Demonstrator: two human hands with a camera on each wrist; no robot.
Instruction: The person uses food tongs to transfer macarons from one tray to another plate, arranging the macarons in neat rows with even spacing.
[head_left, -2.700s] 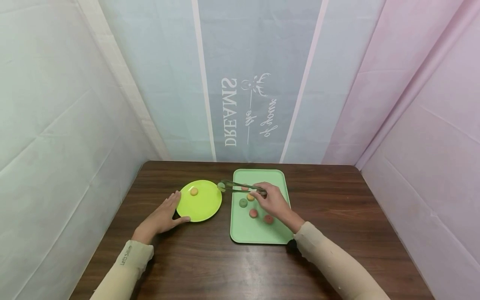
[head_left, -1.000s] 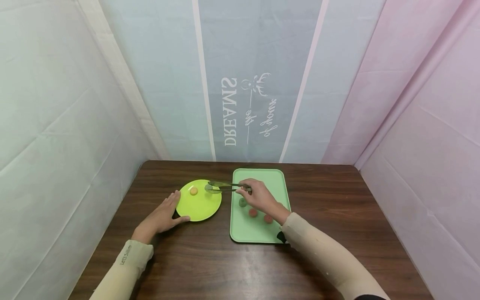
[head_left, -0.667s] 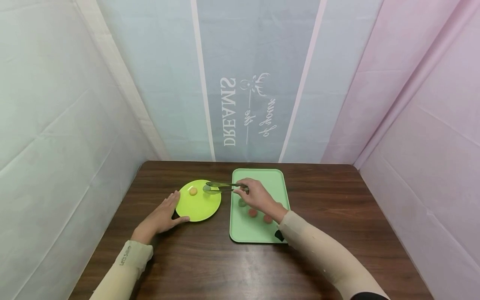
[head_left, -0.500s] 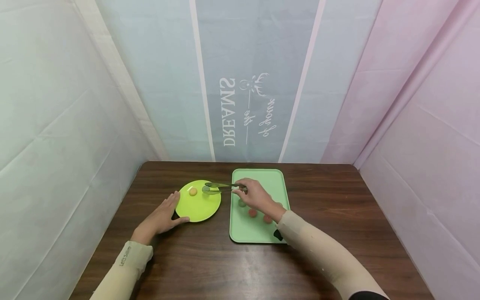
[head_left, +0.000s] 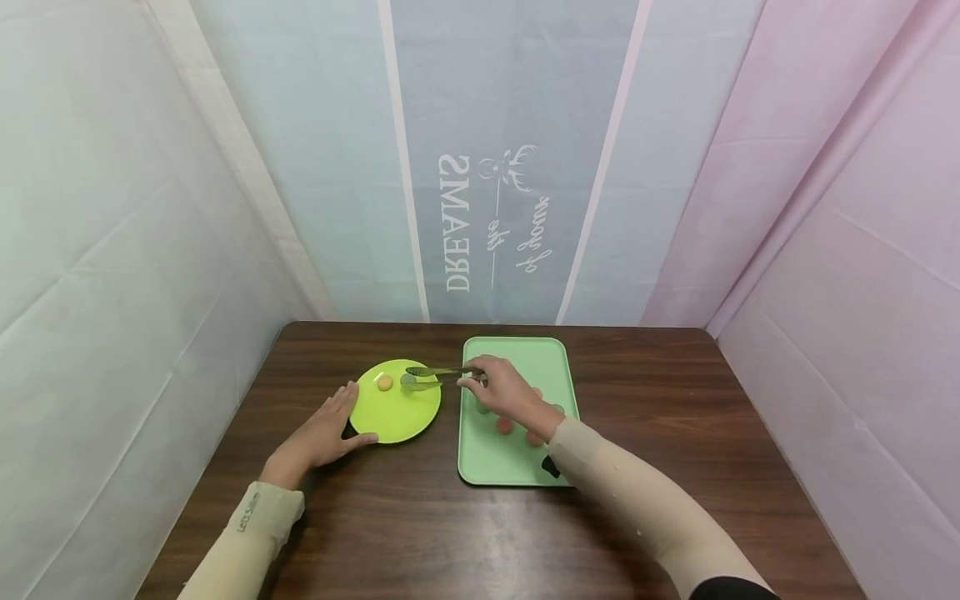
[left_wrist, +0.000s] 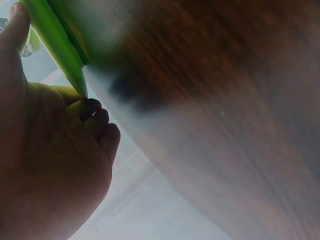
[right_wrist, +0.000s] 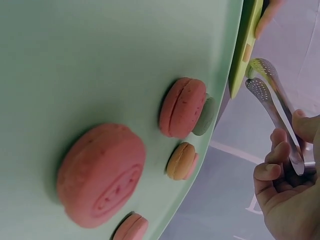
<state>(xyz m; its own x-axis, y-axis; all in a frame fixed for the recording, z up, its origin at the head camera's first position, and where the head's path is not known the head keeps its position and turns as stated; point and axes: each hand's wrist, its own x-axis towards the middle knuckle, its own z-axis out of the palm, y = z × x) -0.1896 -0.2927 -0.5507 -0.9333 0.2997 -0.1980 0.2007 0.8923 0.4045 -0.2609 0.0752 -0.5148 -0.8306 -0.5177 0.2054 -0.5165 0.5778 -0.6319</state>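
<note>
My right hand (head_left: 501,387) grips a pair of metal tongs (head_left: 448,372), which point left over the yellow-green plate (head_left: 390,421). Between the perforated tong tips is a green macaron (head_left: 408,380), low over the plate's upper right part. A yellow-orange macaron (head_left: 385,382) lies on the plate, just left of the tips. My left hand (head_left: 322,433) touches the plate's left rim, fingers extended and thumb spread toward the front. In the left wrist view, the fingertips (left_wrist: 92,107) meet the plate's edge (left_wrist: 57,45). Both tong arms (right_wrist: 272,95) show in the right wrist view.
Right of the plate lies a light green tray (head_left: 491,467) beneath my right forearm. Several macarons sit on it, including a pink macaron (right_wrist: 102,175), an orange macaron (right_wrist: 181,161) and a green macaron (right_wrist: 205,117). The dark wooden table (head_left: 420,533) ends at fabric walls behind and beside.
My right hand has carried the tongs and green macaron left, from the plate's right edge to over the plate; lately they shift only slightly left. The left hand stays at the rim.
</note>
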